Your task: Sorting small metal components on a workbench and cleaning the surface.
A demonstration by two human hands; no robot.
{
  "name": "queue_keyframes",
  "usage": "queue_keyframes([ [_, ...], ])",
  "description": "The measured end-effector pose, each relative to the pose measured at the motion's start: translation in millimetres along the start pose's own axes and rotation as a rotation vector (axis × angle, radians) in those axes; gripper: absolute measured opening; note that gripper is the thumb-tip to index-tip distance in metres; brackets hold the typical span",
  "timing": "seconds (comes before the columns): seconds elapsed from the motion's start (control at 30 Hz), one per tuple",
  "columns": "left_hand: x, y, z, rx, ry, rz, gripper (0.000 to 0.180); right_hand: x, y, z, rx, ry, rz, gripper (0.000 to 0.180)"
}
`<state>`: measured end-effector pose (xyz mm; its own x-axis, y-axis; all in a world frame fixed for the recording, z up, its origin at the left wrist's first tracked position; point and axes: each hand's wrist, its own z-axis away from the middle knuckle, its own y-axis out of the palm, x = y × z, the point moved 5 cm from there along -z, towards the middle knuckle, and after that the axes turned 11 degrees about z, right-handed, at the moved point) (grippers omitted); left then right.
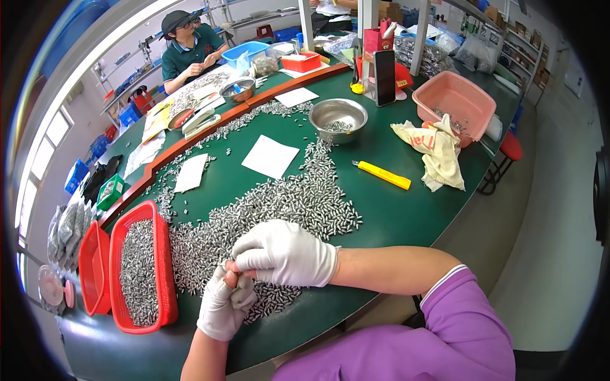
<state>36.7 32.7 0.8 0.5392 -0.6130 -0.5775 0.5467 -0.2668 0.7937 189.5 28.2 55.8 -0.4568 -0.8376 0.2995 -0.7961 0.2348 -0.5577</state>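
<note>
A wide heap of small silvery ribbed metal pins (279, 203) covers the middle of the green table (375, 222). Just over its near side my left hand (222, 308) and my right hand (283, 254), both in white gloves with some bare fingertips, meet in a pinch. Their fingers are closed together, and whatever they grip is too small or hidden. Left of them, a red plastic basket (166, 279) contains many of the same pins. A steel bowl (337, 113) beyond the heap has a few pins at its bottom.
A yellow utility knife (384, 174) lies right of the heap, by a cream cloth (438, 155) and a pink basin (454, 95). A phone (384, 77) stands upright behind. White paper (270, 157) lies among the pins. Across a brown divider (248, 105) sits another person (190, 54).
</note>
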Motion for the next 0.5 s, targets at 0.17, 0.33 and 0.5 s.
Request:
queue_keyframes([
  [0.17, 3.2, -2.8, 2.9, -0.031, 0.027, -0.149, 0.031, -1.4, -0.1, 0.6, -0.024, 0.010, -0.034, 0.020],
  [0.33, 4.5, -5.8, 3.9, -0.009, 0.040, -0.187, 0.031, -0.2, 1.4, 0.6, 0.021, 0.018, -0.108, 0.018],
  [0.5, 4.3, -3.8, 3.4, -0.004, 0.011, -0.155, 0.032, -1.5, 2.5, 2.7, 0.003, 0.040, -0.097, 0.017],
])
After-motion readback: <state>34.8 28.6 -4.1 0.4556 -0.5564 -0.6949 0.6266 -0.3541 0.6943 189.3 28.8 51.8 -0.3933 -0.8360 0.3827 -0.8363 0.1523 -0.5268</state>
